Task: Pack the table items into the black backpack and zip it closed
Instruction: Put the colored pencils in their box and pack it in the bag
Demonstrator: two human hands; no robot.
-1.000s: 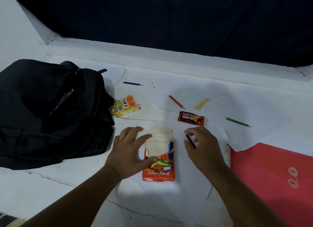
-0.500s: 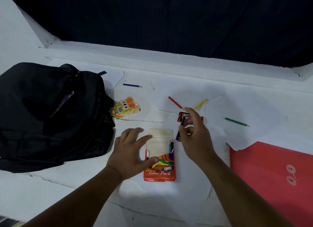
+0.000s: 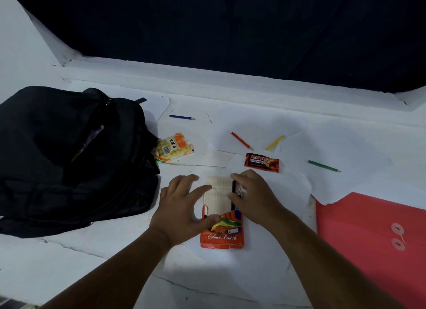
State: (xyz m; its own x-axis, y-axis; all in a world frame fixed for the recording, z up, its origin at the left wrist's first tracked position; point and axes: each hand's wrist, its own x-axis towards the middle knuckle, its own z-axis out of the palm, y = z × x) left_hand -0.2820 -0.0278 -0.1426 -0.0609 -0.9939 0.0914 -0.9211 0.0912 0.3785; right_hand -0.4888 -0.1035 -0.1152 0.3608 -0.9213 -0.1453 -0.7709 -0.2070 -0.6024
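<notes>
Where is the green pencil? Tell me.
Head view, right side: the green pencil lies right of the snack bar, beyond the red folder.

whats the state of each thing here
black backpack, unzipped, lying flat
colour pencil box, tray slid out, left hand pressing it
black pencil, pinched in right hand over tray
blue pencil, loose
red pencil, loose
yellow pencil, loose
green pencil, loose
snack bar, sealed, unpacked
yellow packet, beside backpack
red envelope, lying flat
</notes>
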